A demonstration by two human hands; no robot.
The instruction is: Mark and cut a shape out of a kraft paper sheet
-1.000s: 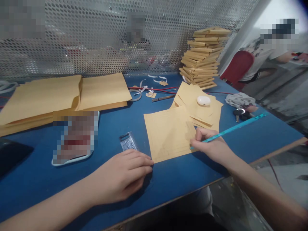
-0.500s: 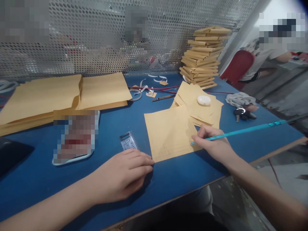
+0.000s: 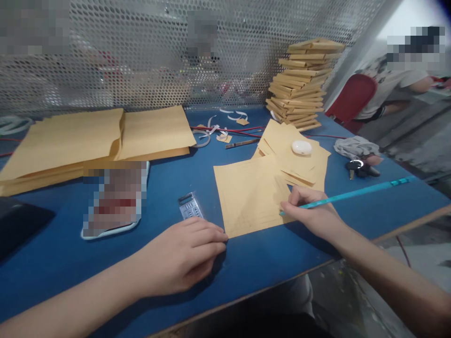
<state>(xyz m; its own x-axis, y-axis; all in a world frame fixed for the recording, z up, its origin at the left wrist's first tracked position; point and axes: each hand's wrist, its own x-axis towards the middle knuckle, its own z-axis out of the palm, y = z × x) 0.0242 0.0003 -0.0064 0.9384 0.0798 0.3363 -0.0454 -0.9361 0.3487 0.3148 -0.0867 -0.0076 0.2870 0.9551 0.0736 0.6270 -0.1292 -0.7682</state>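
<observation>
Pinched in the fingers of my right hand (image 3: 313, 213) is a long, slim teal pen (image 3: 359, 192), its tip at the lower right part of a brown kraft paper piece (image 3: 246, 197). Faint lines show on that paper. My left hand (image 3: 192, 253) rests palm down on the blue table, fingers loosely bent and side by side, fingertips at the paper's lower left corner. The underside of this hand is hidden. Just beyond its knuckles lies a small flat card with slots (image 3: 190, 206), partly covered by the hand.
Large brown sheets (image 3: 70, 136) lie back left, behind a phone (image 3: 145, 188). More brown paper pieces (image 3: 271, 136) carry a white earbud case (image 3: 301, 148). Behind stands a tall stack of folded brown packets (image 3: 299, 89). Keys (image 3: 352, 169) and a grey cloth (image 3: 355, 146) lie right; a person (image 3: 384, 89) sits beyond.
The view has shifted slightly, so things on the table appear a little further right. The pen's far end has dipped slightly; both hands stay in nearly the same places.
</observation>
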